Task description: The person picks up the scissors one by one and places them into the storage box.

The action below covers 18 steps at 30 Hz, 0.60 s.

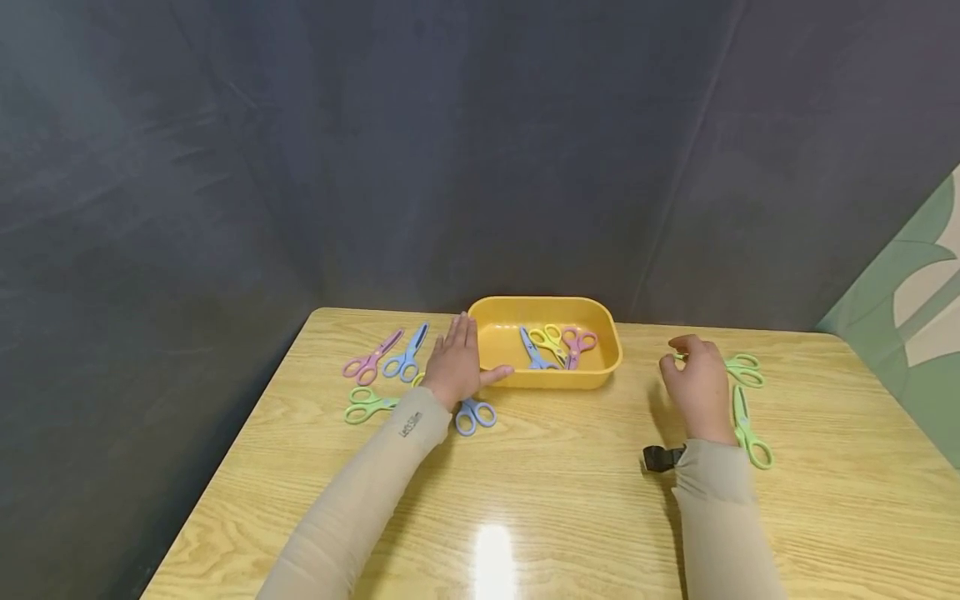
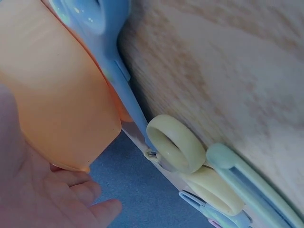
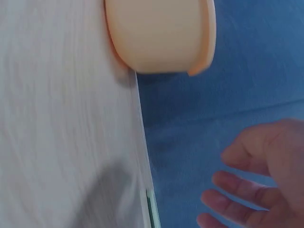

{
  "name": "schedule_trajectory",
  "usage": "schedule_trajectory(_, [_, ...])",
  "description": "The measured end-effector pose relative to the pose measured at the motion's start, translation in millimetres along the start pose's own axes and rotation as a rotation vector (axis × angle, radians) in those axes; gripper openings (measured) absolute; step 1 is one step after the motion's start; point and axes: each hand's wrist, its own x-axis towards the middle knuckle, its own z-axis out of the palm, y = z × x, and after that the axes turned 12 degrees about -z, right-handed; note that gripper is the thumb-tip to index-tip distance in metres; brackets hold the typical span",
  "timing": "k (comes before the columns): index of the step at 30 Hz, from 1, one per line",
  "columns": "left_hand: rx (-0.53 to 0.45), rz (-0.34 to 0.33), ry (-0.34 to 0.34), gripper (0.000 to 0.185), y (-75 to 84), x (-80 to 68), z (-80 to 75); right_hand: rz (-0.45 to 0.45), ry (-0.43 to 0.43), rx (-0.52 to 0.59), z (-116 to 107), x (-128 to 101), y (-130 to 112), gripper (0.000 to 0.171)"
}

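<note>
My left hand [image 1: 456, 363] lies along the left end of a yellow plastic basket [image 1: 547, 381], fingers straight, thumb stretched over the front rim. Inside the basket are blue scissors [image 1: 534, 350], yellow scissors [image 1: 547, 337] and pink scissors [image 1: 576, 343]. Right of the basket, my right hand [image 1: 699, 387] hovers with loosely bent fingers and nothing in its grasp. Beneath and beside it lie green scissors [image 1: 744, 370], partly covered by the hand. A second green pair [image 1: 742, 427] lies near that wrist. In the right wrist view the fingers [image 3: 237, 185] are spread apart.
Around my left forearm lie pink scissors [image 1: 367, 365], blue scissors [image 1: 406, 362], green scissors [image 1: 364, 407], another blue pair [image 1: 474, 415] and yellow scissors [image 2: 178, 145], mostly hidden in the head view. A dark cloth wall [image 1: 525, 167] stands behind the wooden table [image 1: 570, 483].
</note>
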Motion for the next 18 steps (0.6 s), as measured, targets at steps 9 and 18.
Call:
schedule_trajectory(9, [0.002, 0.003, -0.003, 0.110, 2.4, -0.6, -1.2, 0.095, -0.048, -0.017, -25, -6, 17, 0.033])
schedule_trajectory(18, [-0.010, -0.003, 0.000, 0.110, 1.5, -0.6, -0.6, 0.180, -0.108, -0.018, -34, -9, 27, 0.038])
